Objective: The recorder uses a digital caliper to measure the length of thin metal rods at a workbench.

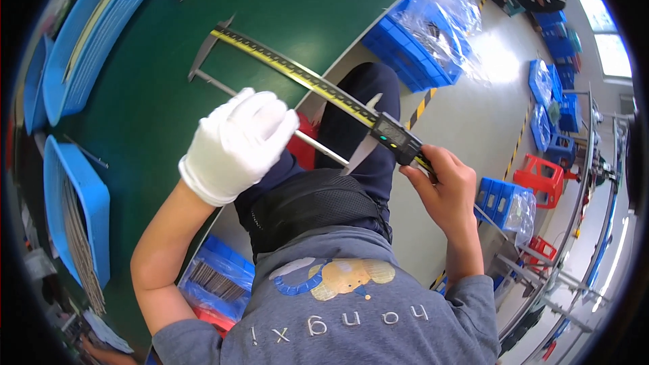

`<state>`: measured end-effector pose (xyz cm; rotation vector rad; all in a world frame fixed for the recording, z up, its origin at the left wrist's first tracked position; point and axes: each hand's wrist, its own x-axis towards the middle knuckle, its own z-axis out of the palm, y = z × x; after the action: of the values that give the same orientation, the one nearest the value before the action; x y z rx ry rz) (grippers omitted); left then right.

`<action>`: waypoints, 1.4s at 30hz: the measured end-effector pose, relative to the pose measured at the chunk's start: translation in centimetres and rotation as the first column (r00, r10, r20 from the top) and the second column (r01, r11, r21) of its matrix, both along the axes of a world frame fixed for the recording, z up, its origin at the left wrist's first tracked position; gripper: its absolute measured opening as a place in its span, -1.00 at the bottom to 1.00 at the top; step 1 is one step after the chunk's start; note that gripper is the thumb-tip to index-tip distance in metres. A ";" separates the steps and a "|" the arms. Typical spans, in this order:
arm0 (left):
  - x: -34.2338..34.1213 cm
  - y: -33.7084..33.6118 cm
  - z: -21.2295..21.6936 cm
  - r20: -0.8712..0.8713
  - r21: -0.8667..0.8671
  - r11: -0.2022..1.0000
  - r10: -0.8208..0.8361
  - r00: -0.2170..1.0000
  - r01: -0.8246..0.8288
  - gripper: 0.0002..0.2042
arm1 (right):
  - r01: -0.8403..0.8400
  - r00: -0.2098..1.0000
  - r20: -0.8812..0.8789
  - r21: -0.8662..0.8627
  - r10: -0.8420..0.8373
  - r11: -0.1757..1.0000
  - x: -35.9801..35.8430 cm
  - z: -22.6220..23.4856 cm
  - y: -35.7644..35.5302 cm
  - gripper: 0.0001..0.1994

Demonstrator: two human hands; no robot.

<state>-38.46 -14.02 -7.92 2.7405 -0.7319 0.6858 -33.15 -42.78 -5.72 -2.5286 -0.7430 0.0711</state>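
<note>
Right hand (443,186) clenches the digital caliper (395,138) by its slider; gloved left hand (236,142) grips the thin rod (324,151) between the jaws—judged best held square.

The caliper (318,88) spans from the table (203,47) out over the lap, with the rod (270,115) between its jaws. Trays (94,27) lie at the table's left; crates (412,54) stand on the floor to the right.

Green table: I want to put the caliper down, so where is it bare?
The green table is bare between the blue trays on the left and the digital caliper. It is crowded along the left edge, with trays of metal rods.
</note>
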 end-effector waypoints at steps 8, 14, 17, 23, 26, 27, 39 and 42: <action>0.2 0.0 1.1 -0.080 -0.054 0.998 -0.030 0.996 0.026 -0.66 | -0.027 1.000 0.010 -0.015 0.027 1.000 -0.2 -0.7 0.1 -0.70; 0.1 0.1 0.8 -0.104 -0.036 0.999 -0.001 0.995 -0.003 -0.61 | -0.031 0.999 0.015 0.000 0.031 1.000 -0.4 -0.8 0.2 -0.63; 0.2 0.1 0.7 -0.090 -0.046 0.999 0.015 0.996 -0.019 -0.60 | -0.040 0.999 0.013 -0.019 0.040 0.999 -0.3 -0.6 0.2 -0.58; 0.4 0.2 0.7 -0.089 -0.060 0.998 0.017 0.996 -0.022 -0.60 | -0.044 0.998 0.040 -0.003 0.044 0.999 -0.3 -0.7 0.1 -0.55; 0.5 0.2 0.7 -0.079 -0.076 0.997 0.008 0.997 -0.014 -0.61 | -0.043 0.998 0.046 -0.008 0.044 0.999 -0.3 -0.6 0.0 -0.56; 0.5 0.2 0.7 -0.077 -0.075 0.997 0.005 0.997 -0.011 -0.61 | -0.041 0.998 0.047 -0.008 0.041 0.999 -0.4 -0.6 0.0 -0.56; -0.1 -1.6 0.1 -0.038 0.020 0.999 -0.047 0.998 0.048 -0.68 | -0.015 0.996 0.084 0.030 0.012 0.999 -1.2 -0.6 -0.1 -0.63; 0.0 -2.0 -0.1 -0.010 0.054 0.997 -0.048 0.999 0.049 -0.71 | -0.003 0.992 0.123 0.066 -0.005 0.998 -0.8 -0.8 -0.3 -0.67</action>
<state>-38.41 -16.00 -8.03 2.7629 -0.8245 0.6529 -33.99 -43.10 -6.56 -2.4882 -0.7787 -0.1093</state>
